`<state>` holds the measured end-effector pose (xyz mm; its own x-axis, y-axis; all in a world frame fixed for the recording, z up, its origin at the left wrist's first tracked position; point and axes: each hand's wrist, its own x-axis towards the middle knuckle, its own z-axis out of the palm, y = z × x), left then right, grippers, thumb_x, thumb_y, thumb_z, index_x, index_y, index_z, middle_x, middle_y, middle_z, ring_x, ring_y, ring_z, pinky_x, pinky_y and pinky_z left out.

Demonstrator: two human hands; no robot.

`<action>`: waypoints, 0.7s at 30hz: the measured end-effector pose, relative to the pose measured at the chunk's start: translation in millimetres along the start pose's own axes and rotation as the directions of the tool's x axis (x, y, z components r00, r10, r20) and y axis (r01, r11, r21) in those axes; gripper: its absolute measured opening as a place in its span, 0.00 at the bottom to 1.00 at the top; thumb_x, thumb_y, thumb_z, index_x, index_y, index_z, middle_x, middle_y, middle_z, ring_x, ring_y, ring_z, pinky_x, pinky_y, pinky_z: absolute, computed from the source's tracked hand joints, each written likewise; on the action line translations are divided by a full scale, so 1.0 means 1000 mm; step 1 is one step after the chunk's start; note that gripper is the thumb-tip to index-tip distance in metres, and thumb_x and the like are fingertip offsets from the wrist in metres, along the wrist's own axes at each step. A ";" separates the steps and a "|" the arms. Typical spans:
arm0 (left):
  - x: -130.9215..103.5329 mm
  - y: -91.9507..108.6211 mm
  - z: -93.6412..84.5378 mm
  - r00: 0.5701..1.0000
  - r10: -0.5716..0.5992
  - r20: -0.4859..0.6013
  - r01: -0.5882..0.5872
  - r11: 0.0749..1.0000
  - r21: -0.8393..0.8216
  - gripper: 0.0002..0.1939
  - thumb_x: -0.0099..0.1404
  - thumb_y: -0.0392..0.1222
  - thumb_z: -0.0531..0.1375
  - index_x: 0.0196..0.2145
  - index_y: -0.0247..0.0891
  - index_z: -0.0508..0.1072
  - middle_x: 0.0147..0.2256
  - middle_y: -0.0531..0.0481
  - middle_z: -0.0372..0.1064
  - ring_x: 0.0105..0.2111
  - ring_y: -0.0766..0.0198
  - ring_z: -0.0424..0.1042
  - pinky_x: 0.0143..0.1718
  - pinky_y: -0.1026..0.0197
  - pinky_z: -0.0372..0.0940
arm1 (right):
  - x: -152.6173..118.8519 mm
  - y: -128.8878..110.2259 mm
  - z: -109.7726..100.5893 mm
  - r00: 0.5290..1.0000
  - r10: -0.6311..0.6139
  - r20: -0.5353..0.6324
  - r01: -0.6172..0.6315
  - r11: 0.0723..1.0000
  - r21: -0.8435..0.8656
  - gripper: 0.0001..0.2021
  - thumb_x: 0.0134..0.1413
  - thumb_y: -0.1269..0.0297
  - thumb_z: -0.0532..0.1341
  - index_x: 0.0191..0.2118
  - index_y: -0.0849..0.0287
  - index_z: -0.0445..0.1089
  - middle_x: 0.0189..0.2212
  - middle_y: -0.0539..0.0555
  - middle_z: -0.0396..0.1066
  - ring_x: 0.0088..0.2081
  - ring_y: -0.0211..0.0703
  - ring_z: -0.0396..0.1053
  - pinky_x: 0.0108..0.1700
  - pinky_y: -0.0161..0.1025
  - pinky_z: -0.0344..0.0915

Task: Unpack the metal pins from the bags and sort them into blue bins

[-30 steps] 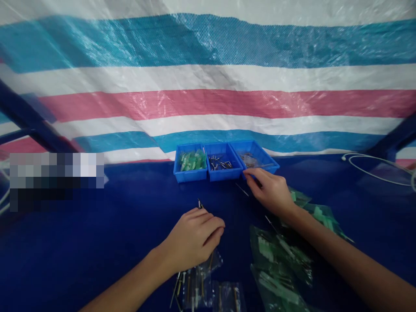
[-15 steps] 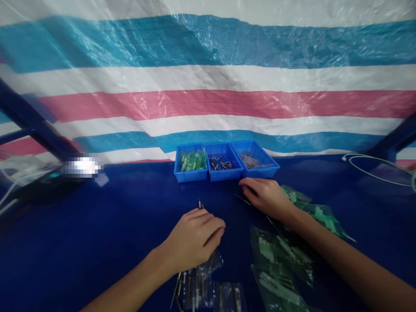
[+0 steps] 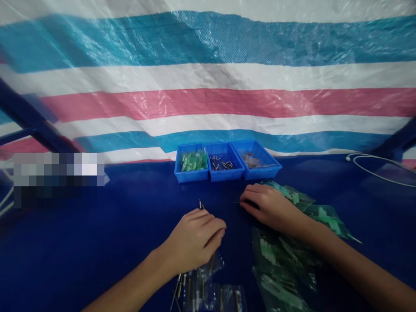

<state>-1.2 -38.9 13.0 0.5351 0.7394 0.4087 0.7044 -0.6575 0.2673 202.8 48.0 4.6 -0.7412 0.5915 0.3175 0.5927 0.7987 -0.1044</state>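
Note:
My left hand (image 3: 195, 238) is closed, knuckles up, above small clear bags (image 3: 198, 290) of thin metal pieces. Dark and silvery tips of slim metal pieces (image 3: 200, 205) stick out past its fingers; the rest is hidden under the hand. My right hand (image 3: 268, 206) is closed in a pinch low over the table, in front of the blue bins. A short dark end of a thin metal rod (image 3: 236, 202) shows at its fingertips. Green-tinted bags (image 3: 276, 264) with pale green pieces and metal rods lie below and beside my right forearm.
Three blue bins stand at the back: a left bin (image 3: 191, 176) with green packets, a middle bin (image 3: 226, 175) with small metal parts, a right bin (image 3: 264, 172) with clear packets. A white cable (image 3: 367, 173) lies at right. Striped sheeting (image 3: 208, 102) hangs behind the blue table (image 3: 130, 225).
My right hand has come down slightly, away from the bins, and closed over the thin rod that lay on the table. My left hand is nearly still.

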 end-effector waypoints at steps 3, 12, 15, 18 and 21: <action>0.000 0.000 0.000 1.000 0.004 0.000 -0.004 1.000 0.007 0.11 0.66 0.35 0.48 0.31 0.35 0.69 0.22 0.53 0.68 0.23 0.66 0.66 0.27 0.62 0.60 | 0.000 -0.001 0.002 1.000 -0.003 0.008 0.003 1.000 -0.023 0.06 0.54 0.73 0.56 0.27 0.61 0.67 0.26 0.52 0.69 0.29 0.43 0.66 0.32 0.39 0.59; 0.003 0.002 -0.001 1.000 0.007 -0.008 -0.007 1.000 0.008 0.11 0.66 0.35 0.48 0.31 0.35 0.69 0.24 0.53 0.70 0.24 0.66 0.67 0.27 0.62 0.62 | -0.004 -0.002 0.001 0.999 -0.039 0.011 0.040 0.997 -0.067 0.06 0.55 0.73 0.54 0.29 0.61 0.66 0.27 0.54 0.68 0.30 0.45 0.64 0.33 0.41 0.57; 0.004 0.002 -0.001 1.000 0.005 -0.014 -0.005 1.000 0.008 0.10 0.65 0.35 0.49 0.31 0.35 0.69 0.24 0.52 0.70 0.24 0.66 0.67 0.27 0.62 0.62 | -0.005 -0.002 0.001 0.999 -0.049 0.016 0.050 0.996 -0.069 0.06 0.56 0.72 0.53 0.30 0.61 0.66 0.28 0.54 0.67 0.31 0.44 0.64 0.34 0.41 0.57; 0.004 0.002 -0.001 1.000 -0.010 -0.018 0.009 1.000 -0.008 0.09 0.65 0.35 0.50 0.32 0.36 0.69 0.25 0.53 0.71 0.24 0.66 0.68 0.28 0.62 0.62 | -0.005 -0.001 0.002 0.999 -0.051 0.012 0.052 0.996 -0.071 0.06 0.56 0.71 0.53 0.30 0.61 0.66 0.28 0.53 0.67 0.31 0.44 0.64 0.34 0.41 0.57; 0.004 0.001 -0.001 0.999 -0.007 -0.040 0.007 1.000 -0.017 0.08 0.65 0.34 0.51 0.32 0.35 0.69 0.24 0.53 0.71 0.24 0.67 0.68 0.28 0.62 0.61 | -0.005 -0.001 0.003 0.999 -0.052 0.005 0.052 0.996 -0.072 0.06 0.56 0.71 0.53 0.29 0.61 0.65 0.28 0.54 0.67 0.30 0.45 0.64 0.33 0.41 0.57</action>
<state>1.2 -37.0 16.3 0.5108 0.7376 0.4415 0.7001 -0.6550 0.2844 205.0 44.3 0.6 -0.7725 0.5498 0.3177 0.5745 0.8183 -0.0192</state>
